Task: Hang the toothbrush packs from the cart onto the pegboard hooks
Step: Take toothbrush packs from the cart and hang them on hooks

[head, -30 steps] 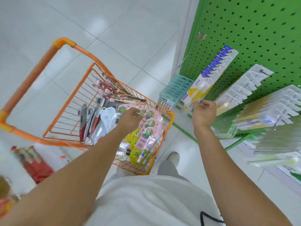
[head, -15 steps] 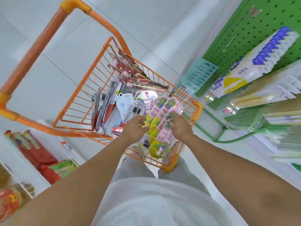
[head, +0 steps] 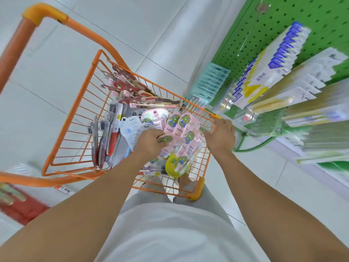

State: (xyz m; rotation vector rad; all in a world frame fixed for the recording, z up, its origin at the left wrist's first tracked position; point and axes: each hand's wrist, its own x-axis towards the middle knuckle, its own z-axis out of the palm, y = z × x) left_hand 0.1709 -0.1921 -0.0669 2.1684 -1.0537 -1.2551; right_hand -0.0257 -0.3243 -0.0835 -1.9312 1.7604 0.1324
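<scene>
The orange wire cart holds several toothbrush packs. Pink packs with a green cartoon figure lie on its right side, and a yellow pack lies below them. My left hand is inside the cart, and its fingers pinch the top of one cartoon pack. My right hand lies over the cart's right rim beside the pink packs, its fingers curled at the rim's corner. The green pegboard stands at the upper right.
Rows of hung packs fill the pegboard's hooks: teal ones, blue-and-yellow ones, and blurred white and green ones further right. One bare hook sticks out at the upper left. Red-handled and dark brushes lie on the cart's left side. A red shelf is at the lower left.
My right hand came down from the pegboard to the packs, then slid right to the cart's rim. My left hand stayed in the cart and now pinches a cartoon pack. My view tilted down.
</scene>
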